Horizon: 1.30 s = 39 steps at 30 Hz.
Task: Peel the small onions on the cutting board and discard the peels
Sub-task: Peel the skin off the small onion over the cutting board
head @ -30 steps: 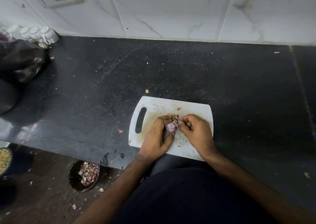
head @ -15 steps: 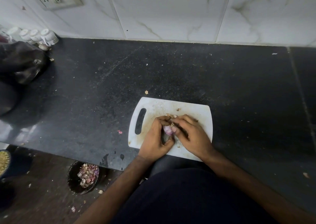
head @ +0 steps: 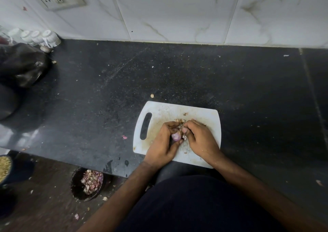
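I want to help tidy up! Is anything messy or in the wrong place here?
Yes. A pink peel scrap lies on the dark counter, left of the cutting board, and more scraps dot the floor around the peel bowl. They missed the bowl.

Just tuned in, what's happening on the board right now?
A person is peeling a small onion over the white cutting board. The left hand cups the onion, whose pink flesh is partly bared, while the right hand pinches at its skin. A few dry peel scraps lie on the board. A dark bowl of peels sits on the floor below the counter edge.
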Each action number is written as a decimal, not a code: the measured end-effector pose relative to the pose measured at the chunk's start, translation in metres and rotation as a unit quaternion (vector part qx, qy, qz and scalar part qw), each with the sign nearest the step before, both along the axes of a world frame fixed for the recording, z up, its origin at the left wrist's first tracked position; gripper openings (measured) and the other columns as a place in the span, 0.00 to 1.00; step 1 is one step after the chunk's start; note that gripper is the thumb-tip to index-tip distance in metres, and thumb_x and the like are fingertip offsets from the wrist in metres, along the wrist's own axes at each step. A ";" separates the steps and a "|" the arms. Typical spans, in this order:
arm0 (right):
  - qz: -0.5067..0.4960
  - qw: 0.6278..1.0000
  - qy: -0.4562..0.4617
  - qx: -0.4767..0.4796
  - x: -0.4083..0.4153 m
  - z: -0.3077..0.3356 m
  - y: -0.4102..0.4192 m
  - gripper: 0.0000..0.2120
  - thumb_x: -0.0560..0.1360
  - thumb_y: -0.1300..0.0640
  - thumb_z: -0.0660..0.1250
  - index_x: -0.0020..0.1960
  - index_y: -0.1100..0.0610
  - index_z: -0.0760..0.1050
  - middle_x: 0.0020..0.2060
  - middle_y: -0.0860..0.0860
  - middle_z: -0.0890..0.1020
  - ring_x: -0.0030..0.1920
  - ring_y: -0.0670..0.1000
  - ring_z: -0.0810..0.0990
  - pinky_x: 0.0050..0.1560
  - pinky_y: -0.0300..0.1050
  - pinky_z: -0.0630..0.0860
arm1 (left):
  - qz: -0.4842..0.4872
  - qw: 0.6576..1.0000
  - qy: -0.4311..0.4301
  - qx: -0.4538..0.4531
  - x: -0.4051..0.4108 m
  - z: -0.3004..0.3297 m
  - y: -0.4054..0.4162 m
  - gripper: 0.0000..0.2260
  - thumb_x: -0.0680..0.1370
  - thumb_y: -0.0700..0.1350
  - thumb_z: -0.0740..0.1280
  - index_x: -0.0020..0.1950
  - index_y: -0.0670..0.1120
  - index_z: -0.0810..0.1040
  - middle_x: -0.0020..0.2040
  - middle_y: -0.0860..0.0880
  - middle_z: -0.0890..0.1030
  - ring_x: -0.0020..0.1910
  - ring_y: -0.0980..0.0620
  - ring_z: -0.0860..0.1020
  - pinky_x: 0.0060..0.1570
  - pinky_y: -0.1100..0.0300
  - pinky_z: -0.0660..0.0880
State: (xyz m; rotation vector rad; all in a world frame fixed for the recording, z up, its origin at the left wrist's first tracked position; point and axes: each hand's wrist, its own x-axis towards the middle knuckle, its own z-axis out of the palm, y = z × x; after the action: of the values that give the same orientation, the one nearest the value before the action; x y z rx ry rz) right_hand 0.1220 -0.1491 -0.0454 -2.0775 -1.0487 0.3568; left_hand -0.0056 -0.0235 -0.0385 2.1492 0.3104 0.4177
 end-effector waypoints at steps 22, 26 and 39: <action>-0.062 0.993 0.059 0.081 0.001 0.005 -0.010 0.07 0.82 0.65 0.63 0.50 0.58 0.79 0.45 0.48 0.81 0.44 0.45 0.80 0.47 0.42 0.78 | -0.007 0.999 0.003 0.049 0.002 -0.004 -0.002 0.14 0.81 0.43 0.70 0.64 0.43 0.71 0.69 0.43 0.77 0.73 0.52 0.72 0.71 0.62 0.70; -0.125 0.975 0.132 0.129 0.005 0.006 -0.012 0.08 0.84 0.65 0.59 0.50 0.59 0.75 0.46 0.51 0.80 0.40 0.49 0.80 0.41 0.42 0.79 | 0.009 0.993 -0.026 0.118 0.003 -0.001 0.000 0.10 0.79 0.43 0.73 0.54 0.45 0.73 0.62 0.46 0.81 0.65 0.50 0.77 0.63 0.56 0.74; 0.003 0.996 0.030 0.085 -0.006 0.011 -0.011 0.09 0.81 0.58 0.67 0.60 0.56 0.80 0.53 0.45 0.81 0.56 0.43 0.80 0.58 0.39 0.75 | 0.019 0.996 -0.008 0.088 0.001 -0.005 0.003 0.16 0.78 0.47 0.73 0.61 0.42 0.75 0.56 0.49 0.77 0.54 0.52 0.77 0.53 0.53 0.76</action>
State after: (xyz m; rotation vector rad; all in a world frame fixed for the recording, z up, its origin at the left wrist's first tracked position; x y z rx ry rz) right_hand 0.1159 -0.1604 -0.0344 -1.9025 -1.0146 0.3193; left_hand -0.0043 -0.0207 -0.0437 2.3143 0.3150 0.4999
